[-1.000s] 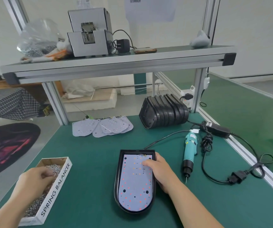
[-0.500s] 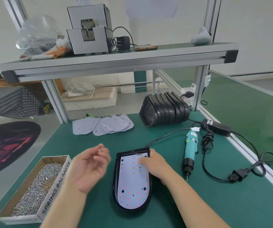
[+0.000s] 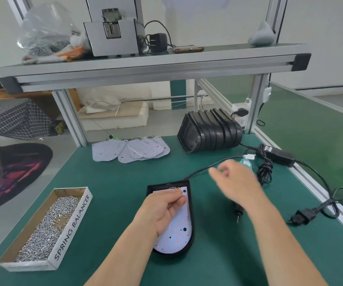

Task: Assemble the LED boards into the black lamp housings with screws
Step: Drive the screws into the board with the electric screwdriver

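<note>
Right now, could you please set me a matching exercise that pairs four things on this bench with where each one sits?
Things:
1. screw box
2. stack of black housings
3. loose LED boards
4. phone

Places:
a. on the upper shelf
b. near left of the green table
c. fanned flat at the far edge of the table
d. lying on its side near the right frame post

Pairs: 1-b, 2-d, 3-c, 4-a
</note>
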{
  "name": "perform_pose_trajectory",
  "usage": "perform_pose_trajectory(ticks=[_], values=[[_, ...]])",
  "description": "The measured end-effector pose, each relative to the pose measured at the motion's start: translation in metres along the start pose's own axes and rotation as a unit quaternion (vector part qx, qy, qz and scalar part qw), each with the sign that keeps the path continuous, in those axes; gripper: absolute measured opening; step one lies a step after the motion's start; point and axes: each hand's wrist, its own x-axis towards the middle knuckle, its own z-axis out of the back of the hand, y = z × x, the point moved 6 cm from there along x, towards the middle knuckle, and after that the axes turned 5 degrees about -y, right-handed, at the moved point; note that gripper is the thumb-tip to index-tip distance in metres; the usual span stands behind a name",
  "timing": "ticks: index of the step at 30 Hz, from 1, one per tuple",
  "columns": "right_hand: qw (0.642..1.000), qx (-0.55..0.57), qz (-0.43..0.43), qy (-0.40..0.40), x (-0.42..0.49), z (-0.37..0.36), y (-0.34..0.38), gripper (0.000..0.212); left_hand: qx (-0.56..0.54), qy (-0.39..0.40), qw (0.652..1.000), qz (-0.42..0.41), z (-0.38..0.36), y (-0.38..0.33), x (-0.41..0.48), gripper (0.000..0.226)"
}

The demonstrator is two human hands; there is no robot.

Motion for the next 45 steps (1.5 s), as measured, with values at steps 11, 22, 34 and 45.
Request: perform_pose_trajectory(ticks=[11, 22, 34, 45], values=[[0.959, 0.148, -0.242, 0.018, 0.012, -0.009, -0.084, 0.043, -0.026, 0.032, 0.999, 0.019, 0.003, 0.003, -0.002, 0.014], [0.678, 0.720, -0.133, 0.074, -0.019, 0.001, 0.022, 0.030, 0.012, 0.049, 0.999, 0.012, 0.004, 0.004, -0.004, 0.027], [0.705, 0.667, -0.068, -0.233, -0.004, 0.010, 0.043, 0.019, 0.036, 0.079, 0.996, 0.005, 0.001, 0.005, -0.006, 0.031], [0.733, 0.633, -0.041, -0.246, -0.005, -0.002, 0.042, 0.015, 0.021, 0.074, 0.997, 0.015, 0.002, 0.005, -0.005, 0.032]])
